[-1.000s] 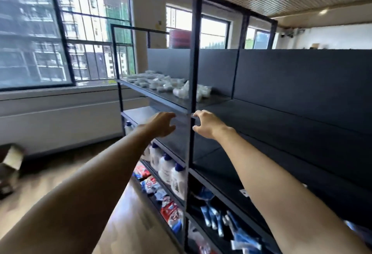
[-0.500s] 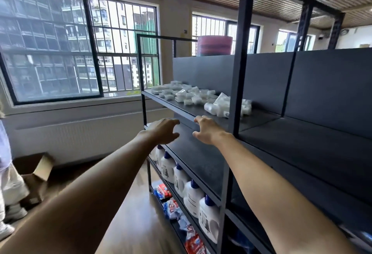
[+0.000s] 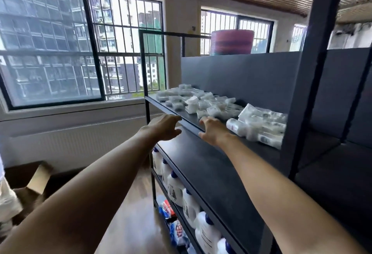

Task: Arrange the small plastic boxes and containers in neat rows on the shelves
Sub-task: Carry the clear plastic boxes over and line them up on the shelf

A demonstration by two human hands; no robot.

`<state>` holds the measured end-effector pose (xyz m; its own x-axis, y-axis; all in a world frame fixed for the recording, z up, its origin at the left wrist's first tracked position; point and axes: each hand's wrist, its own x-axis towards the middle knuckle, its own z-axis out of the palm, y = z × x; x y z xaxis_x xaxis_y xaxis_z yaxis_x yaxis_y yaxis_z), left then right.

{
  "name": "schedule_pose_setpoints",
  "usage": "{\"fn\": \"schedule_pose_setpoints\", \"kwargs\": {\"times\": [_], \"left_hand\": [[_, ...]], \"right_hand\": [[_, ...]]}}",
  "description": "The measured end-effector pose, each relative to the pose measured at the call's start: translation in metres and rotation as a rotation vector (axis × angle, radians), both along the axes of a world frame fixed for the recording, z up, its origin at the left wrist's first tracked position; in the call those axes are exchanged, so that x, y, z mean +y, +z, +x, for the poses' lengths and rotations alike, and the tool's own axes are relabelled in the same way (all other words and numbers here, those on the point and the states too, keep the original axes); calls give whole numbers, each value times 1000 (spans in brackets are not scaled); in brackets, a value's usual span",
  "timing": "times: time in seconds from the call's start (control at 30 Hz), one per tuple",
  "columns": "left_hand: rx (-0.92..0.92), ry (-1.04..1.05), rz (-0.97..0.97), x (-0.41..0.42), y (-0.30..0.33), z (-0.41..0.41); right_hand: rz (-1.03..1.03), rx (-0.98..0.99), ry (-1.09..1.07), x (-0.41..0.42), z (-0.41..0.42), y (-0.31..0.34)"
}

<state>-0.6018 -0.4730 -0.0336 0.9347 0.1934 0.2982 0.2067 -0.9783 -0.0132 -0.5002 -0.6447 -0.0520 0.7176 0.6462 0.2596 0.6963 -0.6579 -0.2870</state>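
Several small clear and white plastic boxes (image 3: 203, 102) lie in a loose heap on the top dark shelf (image 3: 173, 109). A cluster of white containers (image 3: 259, 124) sits at the heap's right end, by the upright post. My left hand (image 3: 164, 127) reaches toward the shelf's front edge with relaxed fingers and holds nothing. My right hand (image 3: 211, 130) is stretched over that edge, fingers extended toward the nearest boxes, just short of them and empty.
A black upright post (image 3: 306, 84) stands right of the heap. White detergent bottles (image 3: 191, 203) line a lower shelf, with colourful packets (image 3: 175, 227) below them. A pink stack (image 3: 231, 41) rises behind the back panel. An open cardboard box (image 3: 34, 181) sits on the wooden floor at left.
The view has swung left and closer to the shelf end. Both hands have risen from the second shelf level up to the top shelf's front edge, nearer the boxes.
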Motion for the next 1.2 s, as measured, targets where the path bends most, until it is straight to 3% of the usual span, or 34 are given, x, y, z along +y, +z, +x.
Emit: {"fn": "schedule_pose_setpoints", "kwargs": {"times": [0.67,1.2], "left_hand": [[-43,-254,-220,254,-11,219],[-27,-315,-266,338,-12,355]], "right_hand": [[46,-29,-252,241,164,8],[-77,-25,-327,315,285,19]]}}
